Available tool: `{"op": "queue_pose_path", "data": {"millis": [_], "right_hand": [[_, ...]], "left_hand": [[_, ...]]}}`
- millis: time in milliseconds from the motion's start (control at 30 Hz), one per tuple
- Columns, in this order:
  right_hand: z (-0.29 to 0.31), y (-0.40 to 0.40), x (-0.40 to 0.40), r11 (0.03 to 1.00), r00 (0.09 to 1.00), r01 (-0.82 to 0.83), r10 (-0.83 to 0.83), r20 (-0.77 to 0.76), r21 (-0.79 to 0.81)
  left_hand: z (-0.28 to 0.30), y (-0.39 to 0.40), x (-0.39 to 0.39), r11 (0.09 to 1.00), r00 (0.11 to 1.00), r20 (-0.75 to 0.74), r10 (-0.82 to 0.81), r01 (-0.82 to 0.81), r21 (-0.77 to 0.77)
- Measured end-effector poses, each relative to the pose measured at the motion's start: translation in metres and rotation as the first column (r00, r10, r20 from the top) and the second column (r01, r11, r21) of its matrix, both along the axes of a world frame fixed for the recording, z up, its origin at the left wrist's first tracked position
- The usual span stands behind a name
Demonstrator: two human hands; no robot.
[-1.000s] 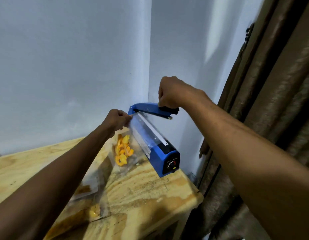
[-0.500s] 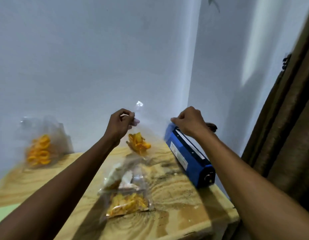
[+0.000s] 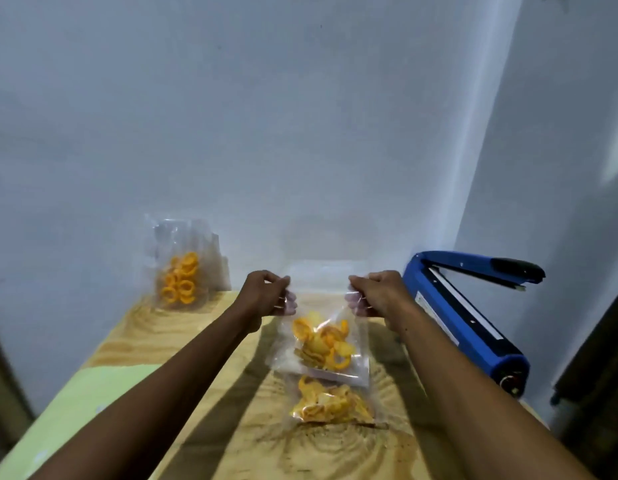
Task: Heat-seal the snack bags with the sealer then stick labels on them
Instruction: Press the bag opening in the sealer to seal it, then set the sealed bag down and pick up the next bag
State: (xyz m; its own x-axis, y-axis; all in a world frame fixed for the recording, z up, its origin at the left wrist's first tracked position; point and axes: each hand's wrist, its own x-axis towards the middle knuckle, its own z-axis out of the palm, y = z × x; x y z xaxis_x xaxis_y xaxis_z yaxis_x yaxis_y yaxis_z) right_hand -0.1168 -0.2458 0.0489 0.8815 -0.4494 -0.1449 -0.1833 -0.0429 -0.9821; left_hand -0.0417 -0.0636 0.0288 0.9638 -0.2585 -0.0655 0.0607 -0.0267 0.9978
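Since half a second ago, the right hand (image 3: 380,294) has left the sealer (image 3: 470,315) and now pinches the snack bag (image 3: 323,336) beside the left hand (image 3: 266,294); each pinches an upper corner. This bag hangs left of the sealer, above another bag (image 3: 332,401) lying on the table (image 3: 155,337). Judging by that, sealing seems done; labelling comes next, though no labels show.

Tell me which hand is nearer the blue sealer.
Right. The right hand grips the held bag just beside the blue sealer; the left hand is across the bag.
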Motion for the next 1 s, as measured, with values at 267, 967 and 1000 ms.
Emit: {"op": "queue_pose_path", "data": {"millis": [267, 967, 1000], "right_hand": [[-0.045, -0.003, 0.048, 0.983, 0.974, 0.09, -0.121, -0.193, -0.161], [-0.004, 0.115, 0.107, 0.757, 0.983, -0.159, 0.179, -0.034, -0.634], [-0.005, 0.13, 0.112, 0.769, 0.973, -0.205, 0.229, -0.038, -0.606]], "left_hand": [[-0.042, 0.003, 0.028, 0.927, 0.988, 0.131, 0.078, -0.12, 0.354], [-0.025, 0.08, 0.052, 0.742, 0.847, 0.51, 0.147, -0.436, 0.51], [-0.022, 0.092, 0.055, 0.738, 0.817, 0.542, 0.195, -0.487, 0.468]]}}
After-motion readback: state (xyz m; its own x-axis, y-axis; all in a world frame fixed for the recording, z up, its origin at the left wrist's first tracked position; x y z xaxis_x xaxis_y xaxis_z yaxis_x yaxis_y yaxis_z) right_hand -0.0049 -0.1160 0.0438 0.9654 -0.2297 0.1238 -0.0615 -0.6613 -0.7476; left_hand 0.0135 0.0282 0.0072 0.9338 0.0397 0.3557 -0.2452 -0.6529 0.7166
